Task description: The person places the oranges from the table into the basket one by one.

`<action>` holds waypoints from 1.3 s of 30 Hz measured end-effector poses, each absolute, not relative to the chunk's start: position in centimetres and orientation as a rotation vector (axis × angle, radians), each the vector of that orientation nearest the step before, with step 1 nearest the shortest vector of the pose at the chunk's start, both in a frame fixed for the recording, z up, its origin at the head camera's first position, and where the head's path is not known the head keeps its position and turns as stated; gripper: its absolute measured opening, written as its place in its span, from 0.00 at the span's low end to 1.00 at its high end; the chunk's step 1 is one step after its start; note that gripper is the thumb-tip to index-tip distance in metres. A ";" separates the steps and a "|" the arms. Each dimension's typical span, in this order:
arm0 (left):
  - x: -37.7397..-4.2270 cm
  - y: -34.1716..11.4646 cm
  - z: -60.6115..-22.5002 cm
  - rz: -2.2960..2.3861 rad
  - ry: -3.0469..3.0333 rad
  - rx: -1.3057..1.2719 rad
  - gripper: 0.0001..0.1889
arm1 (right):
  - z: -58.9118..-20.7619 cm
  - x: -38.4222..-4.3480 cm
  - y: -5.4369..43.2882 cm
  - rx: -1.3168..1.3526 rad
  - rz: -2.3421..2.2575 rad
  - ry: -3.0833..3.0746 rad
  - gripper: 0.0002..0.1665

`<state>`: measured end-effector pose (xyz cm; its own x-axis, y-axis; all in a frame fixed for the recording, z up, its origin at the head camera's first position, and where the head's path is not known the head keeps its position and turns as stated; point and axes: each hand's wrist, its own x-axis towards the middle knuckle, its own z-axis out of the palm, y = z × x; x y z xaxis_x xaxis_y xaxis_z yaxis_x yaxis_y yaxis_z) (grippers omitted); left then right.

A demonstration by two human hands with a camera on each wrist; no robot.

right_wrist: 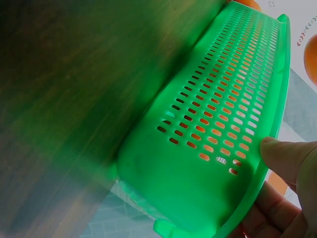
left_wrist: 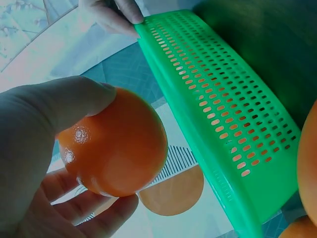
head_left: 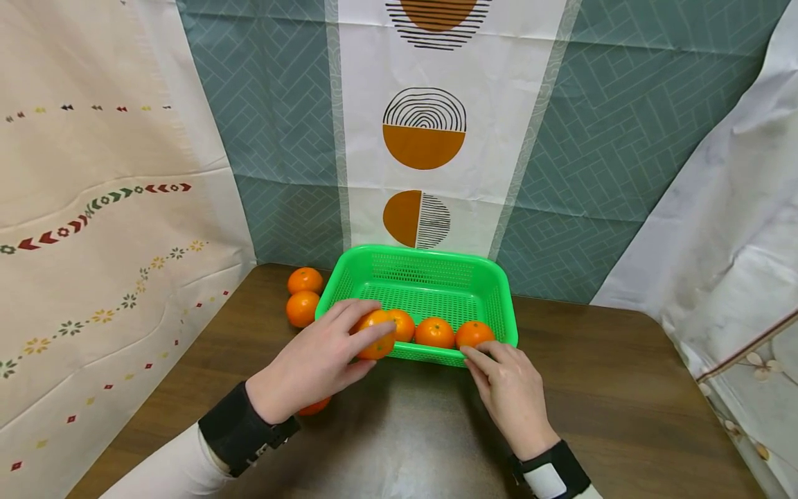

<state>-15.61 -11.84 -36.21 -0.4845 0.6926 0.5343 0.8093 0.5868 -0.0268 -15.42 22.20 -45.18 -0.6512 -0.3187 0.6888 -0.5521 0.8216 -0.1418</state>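
My left hand [head_left: 314, 350] holds an orange [head_left: 379, 341] between thumb and fingers, over the front left rim of a green plastic basket [head_left: 430, 296]. In the left wrist view the held orange [left_wrist: 116, 144] is apart from the basket's perforated wall [left_wrist: 218, 99]. Along the front inside the basket sit three visible oranges in a row, the rightmost orange [head_left: 475, 333] near my right hand [head_left: 512, 391]. That hand pinches the basket's front right rim, its thumb outside in the right wrist view [right_wrist: 287, 153]. The fingers are partly hidden behind the rim there.
Left of the basket, two oranges lie on the brown table [head_left: 592, 388], a rear orange [head_left: 305, 280] and a nearer orange [head_left: 302, 309]. Another orange [head_left: 315, 406] is partly hidden by my left wrist. A patterned cloth [head_left: 424, 152] hangs behind the basket.
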 end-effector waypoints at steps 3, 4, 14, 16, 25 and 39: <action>-16.1 -11.7 -35.9 -0.316 -2.332 -1.177 0.34 | -45.2 -15.5 22.2 0.645 0.446 -2.313 0.19; -16.2 -11.7 -35.8 -0.317 -2.338 -1.172 0.34 | -45.2 -15.5 22.3 0.647 0.446 -2.310 0.19; -18.1 -11.9 -34.9 -0.361 -2.370 -1.115 0.30 | -45.3 -15.4 22.3 0.655 0.448 -2.303 0.19; -18.5 -11.9 -34.7 -0.376 -2.372 -1.104 0.29 | -45.3 -15.4 22.3 0.654 0.447 -2.303 0.19; -20.6 -11.8 -34.6 -0.416 -2.433 -1.048 0.28 | -45.3 -15.4 22.3 0.645 0.442 -2.308 0.19; -23.4 -11.8 -33.9 -0.428 -2.526 -0.957 0.30 | -45.3 -15.4 22.3 0.639 0.442 -2.326 0.19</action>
<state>-23.41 -11.77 -33.93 -0.6832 0.5584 0.4705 0.6822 0.7179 0.1386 -15.36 22.27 -45.28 -0.6513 -0.3231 0.6865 -0.5524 0.8222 -0.1371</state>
